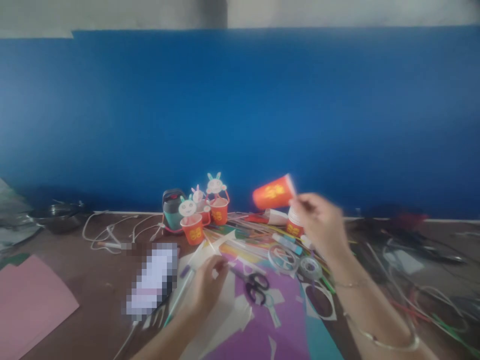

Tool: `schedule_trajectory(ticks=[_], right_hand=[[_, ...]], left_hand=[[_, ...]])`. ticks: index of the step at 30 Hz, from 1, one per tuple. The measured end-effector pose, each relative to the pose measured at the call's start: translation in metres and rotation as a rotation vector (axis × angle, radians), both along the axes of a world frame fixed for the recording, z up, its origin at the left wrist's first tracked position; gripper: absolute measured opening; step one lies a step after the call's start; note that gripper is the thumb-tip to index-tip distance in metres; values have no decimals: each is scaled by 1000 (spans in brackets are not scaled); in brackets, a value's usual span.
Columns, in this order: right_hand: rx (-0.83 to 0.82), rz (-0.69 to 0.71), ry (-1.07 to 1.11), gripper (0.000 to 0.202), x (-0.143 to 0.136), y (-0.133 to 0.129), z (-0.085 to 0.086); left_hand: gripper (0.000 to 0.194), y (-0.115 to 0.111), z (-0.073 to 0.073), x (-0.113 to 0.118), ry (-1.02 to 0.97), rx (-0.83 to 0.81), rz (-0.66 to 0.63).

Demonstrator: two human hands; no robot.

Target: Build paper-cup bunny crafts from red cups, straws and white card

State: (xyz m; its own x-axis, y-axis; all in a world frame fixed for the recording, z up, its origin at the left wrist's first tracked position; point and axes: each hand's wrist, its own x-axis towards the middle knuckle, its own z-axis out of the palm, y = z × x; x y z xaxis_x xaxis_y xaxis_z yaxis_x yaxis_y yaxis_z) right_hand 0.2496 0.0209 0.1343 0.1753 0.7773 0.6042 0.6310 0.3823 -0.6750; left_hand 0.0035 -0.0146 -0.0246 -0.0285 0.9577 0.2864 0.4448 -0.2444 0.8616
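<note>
My right hand (pixel 322 225) pinches a red paper cup (pixel 273 193) with yellow lettering by its rim. The cup is tipped on its side in the air, its mouth toward that hand. Below it, partly behind the hand, stands a stack of similar paper cups (pixel 295 222). My left hand (pixel 210 282) is low over the paper scraps, with fingers curled together; whether anything is between them is hidden. Just right of it lies a pair of black-handled scissors (pixel 255 286). Behind stand cups with rabbit faces, the nearest rabbit cup (pixel 193 227) with green ears.
Purple paper (pixel 279 335) and cut scraps cover the middle. Tape rolls (pixel 310 268) and coloured strips lie beyond. A phone (pixel 153 280) with a cable is at left, near pink paper (pixel 35 305). A blue wall panel (pixel 240 110) stands behind; cables lie on both sides.
</note>
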Motion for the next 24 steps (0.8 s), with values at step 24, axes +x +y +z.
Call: schedule_trajectory(ticks=[24], right_hand=[[-138, 365, -148, 8, -74, -28, -90]], left_hand=[[54, 4, 8, -4, -1224, -493, -354]])
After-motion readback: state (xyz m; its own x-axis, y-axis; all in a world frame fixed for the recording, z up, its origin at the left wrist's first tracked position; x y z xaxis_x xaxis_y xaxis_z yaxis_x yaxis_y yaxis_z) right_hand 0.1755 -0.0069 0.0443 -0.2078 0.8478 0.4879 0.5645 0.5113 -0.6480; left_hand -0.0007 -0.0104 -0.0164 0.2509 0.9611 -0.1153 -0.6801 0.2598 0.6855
